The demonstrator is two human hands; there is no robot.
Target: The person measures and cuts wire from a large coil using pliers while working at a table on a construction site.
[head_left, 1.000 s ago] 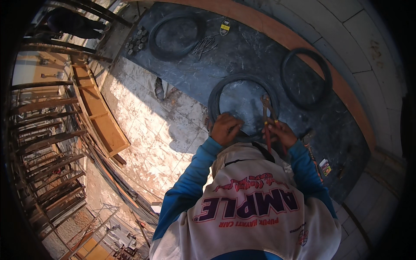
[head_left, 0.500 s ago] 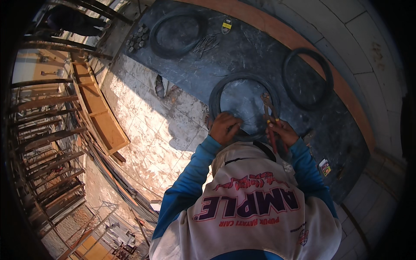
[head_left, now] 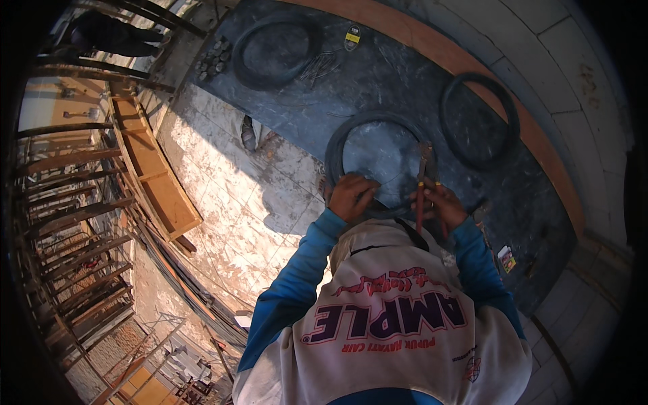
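Note:
My left hand (head_left: 352, 196) is closed in a pinch at the near left rim of a coil of dark wire (head_left: 335, 145). A thin wire strand (head_left: 391, 178) runs from its fingertips across the coil's middle. My right hand (head_left: 439, 204), at the coil's near right side, grips red-handled pincers (head_left: 423, 177). Their rusty metal head points away from me over the coil's right rim, and the handles stand apart. Whether the jaws touch the wire is too small to tell.
Two more wire coils (head_left: 443, 121) (head_left: 237, 50) lie on the dark sheet, with cut wire pieces (head_left: 320, 66) and round grey blocks (head_left: 214, 57). A wooden frame (head_left: 158, 179) and stacked timber (head_left: 74, 209) stand left. A person (head_left: 118, 34) is at the far left.
The pincers have turned more upright, their head shifting slightly right, and the handles have spread wider. My left hand stays nearly in place.

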